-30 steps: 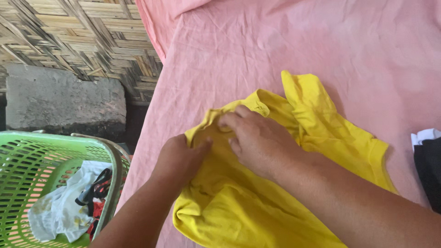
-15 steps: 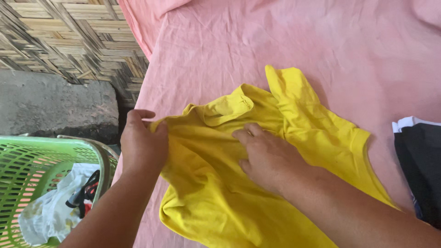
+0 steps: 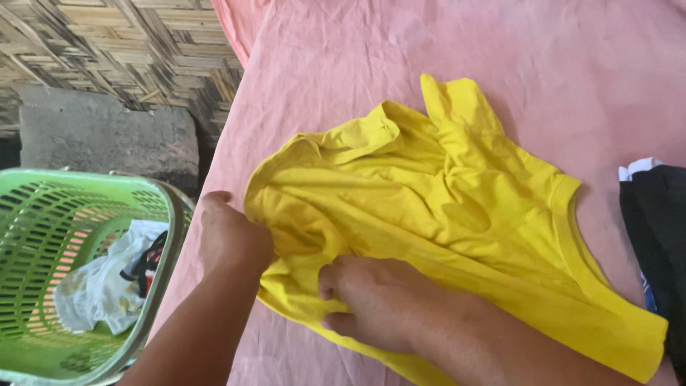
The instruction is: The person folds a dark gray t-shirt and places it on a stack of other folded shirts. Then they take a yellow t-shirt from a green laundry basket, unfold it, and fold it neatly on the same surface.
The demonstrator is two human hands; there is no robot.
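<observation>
Gripping yellow shirt [image 3: 457,207], left hand [image 3: 232,239], right hand [image 3: 382,304], pink sheet [image 3: 343,78]

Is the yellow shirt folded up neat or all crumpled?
Crumpled. The yellow shirt lies bunched and wrinkled on the pink sheet, with the left hand and right hand gripping its edge.

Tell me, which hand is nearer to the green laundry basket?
Left. The left hand grips the yellow shirt at the bed's edge, just beside the green basket. The right hand presses the shirt farther from it.
</observation>
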